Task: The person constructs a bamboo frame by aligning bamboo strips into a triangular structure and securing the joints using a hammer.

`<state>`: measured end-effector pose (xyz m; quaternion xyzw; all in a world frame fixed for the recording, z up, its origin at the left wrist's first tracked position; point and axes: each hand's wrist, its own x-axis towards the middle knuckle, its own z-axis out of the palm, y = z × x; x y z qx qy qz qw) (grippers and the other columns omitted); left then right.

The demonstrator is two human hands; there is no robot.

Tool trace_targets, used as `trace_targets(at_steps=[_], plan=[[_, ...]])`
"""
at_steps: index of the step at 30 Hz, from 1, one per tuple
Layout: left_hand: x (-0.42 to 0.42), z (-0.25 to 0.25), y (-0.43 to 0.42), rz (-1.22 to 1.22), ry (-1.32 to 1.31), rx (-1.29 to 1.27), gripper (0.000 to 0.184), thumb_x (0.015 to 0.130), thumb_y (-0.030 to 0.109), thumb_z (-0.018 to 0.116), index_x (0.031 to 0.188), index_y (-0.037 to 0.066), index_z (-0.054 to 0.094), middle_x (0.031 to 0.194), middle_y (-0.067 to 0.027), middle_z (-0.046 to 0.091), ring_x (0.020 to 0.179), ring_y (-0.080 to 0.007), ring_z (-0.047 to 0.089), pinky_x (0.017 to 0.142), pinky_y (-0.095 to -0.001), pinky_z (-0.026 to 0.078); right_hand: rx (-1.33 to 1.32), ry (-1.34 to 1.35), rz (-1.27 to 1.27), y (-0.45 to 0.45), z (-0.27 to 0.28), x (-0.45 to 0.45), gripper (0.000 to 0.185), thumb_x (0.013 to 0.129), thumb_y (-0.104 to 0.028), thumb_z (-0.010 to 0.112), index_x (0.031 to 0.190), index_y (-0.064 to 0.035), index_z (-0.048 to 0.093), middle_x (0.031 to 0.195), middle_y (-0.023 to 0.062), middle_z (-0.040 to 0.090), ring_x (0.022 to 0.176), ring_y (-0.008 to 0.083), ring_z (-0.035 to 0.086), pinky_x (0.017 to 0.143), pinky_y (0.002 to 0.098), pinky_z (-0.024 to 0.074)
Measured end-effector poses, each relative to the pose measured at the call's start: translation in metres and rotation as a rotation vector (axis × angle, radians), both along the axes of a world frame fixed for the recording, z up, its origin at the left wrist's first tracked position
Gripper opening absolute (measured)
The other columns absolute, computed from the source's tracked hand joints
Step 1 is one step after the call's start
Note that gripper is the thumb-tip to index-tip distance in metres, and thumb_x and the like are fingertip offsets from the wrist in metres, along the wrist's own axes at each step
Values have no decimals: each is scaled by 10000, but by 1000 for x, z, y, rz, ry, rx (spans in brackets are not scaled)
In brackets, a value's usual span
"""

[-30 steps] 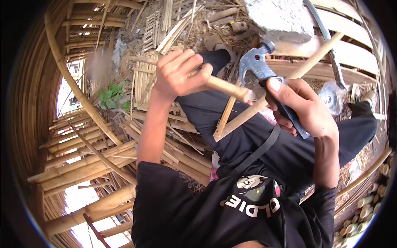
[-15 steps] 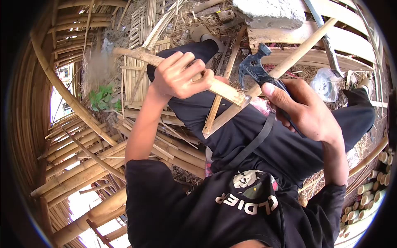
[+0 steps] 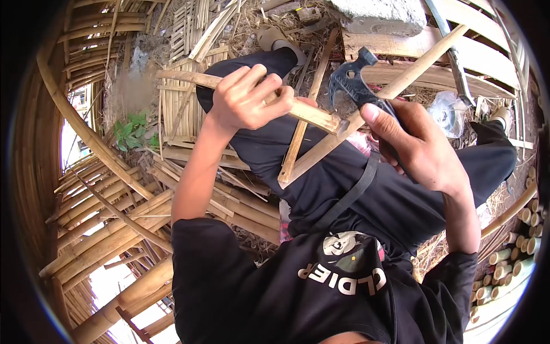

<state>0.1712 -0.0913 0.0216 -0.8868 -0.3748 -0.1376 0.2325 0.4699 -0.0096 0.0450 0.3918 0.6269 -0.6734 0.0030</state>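
Item: claw hammer, handle grasped in the right hand, head projecting past the thumb; likely head-heavy, rigid, best held along the handle. Item: bamboo stick, gripped around mid-length by the left hand, left of the hammer; presumably light, stiff, rather smooth. Item: long pole, running behind the hammer.

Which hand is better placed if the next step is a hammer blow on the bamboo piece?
Probably the right hand: it grips the hammer, leaving the metal head free. The left hand seems less suitable, as its fingers are wrapped around the bamboo piece.
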Motion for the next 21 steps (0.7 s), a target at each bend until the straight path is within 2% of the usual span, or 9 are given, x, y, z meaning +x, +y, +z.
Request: trace_targets(at_steps=[5, 7, 8, 11, 12, 14, 15, 17, 21], plan=[[1, 0, 2, -17, 24, -7, 367, 639, 255, 865, 830, 101, 592, 725, -28, 521, 590, -185, 522, 475, -285, 387, -55, 25, 20, 4, 8, 1, 550, 991, -515, 599, 976, 33, 652, 633, 15, 536, 539, 76, 500, 500, 252, 392], [5, -7, 3, -21, -13, 44, 326, 767, 338, 829, 743, 132, 578, 669, 16, 475, 593, -143, 487, 527, -265, 376, 44, -88, 79, 8, 14, 3, 568, 980, -520, 613, 1005, 45, 659, 645, 31, 555, 553, 93, 524, 514, 262, 411], [8, -8, 5, -24, -19, 45, 326, 767, 338, 829, 743, 132, 578, 669, 16, 475, 593, -143, 487, 527, -265, 376, 77, -128, 98, 10, 17, 4, 575, 976, -522, 618, 1015, 49, 662, 650, 37, 562, 557, 98, 532, 518, 266, 417], [14, -5, 5, 55, -116, -260, 368, 782, 368, 812, 727, 93, 573, 720, -18, 548, 732, -176, 587, 718, -358, 452, 248, -45, 206, 17, 19, 6, 594, 959, -537, 632, 1049, 49, 676, 670, 87, 599, 580, 163, 590, 553, 315, 459], [11, -12, 7, 68, -132, -316, 352, 805, 365, 792, 727, 93, 582, 671, -20, 538, 672, -178, 590, 663, -334, 456, 277, -23, 231, 19, 19, 6, 600, 954, -541, 635, 1058, 48, 681, 678, 105, 614, 587, 190, 613, 565, 335, 475], [11, -14, 6, 134, -154, -445, 325, 836, 370, 755, 719, 116, 588, 620, -1, 529, 599, -168, 582, 589, -312, 449, 532, -234, 523, 22, 35, 2, 518, 984, -492, 591, 1111, 5, 662, 967, 239, 685, 926, 382, 670, 795, 431, 516], [9, -13, 4, 141, -159, -435, 325, 836, 370, 755, 719, 116, 588, 620, -1, 529, 599, -168, 582, 589, -312, 449, 347, -316, 686, 29, 55, -11, 501, 983, -486, 594, 1033, 6, 672, 919, 225, 686, 882, 381, 678, 770, 445, 525], [5, -13, 4, 36, -12, -354, 273, 778, 275, 745, 699, 120, 534, 605, 8, 501, 557, -166, 560, 541, -314, 412, 551, -147, 717, 24, 36, -4, 542, 982, -487, 590, 835, 30, 656, 779, 212, 668, 766, 391, 684, 703, 458, 531], [8, 13, -1, 31, 95, -243, 283, 801, 284, 740, 660, 151, 534, 567, 27, 422, 526, -133, 516, 511, -296, 373, 533, -307, 905, 30, 47, -17, 595, 984, -507, 566, 772, 43, 643, 696, 217, 642, 730, 401, 681, 671, 468, 533]])
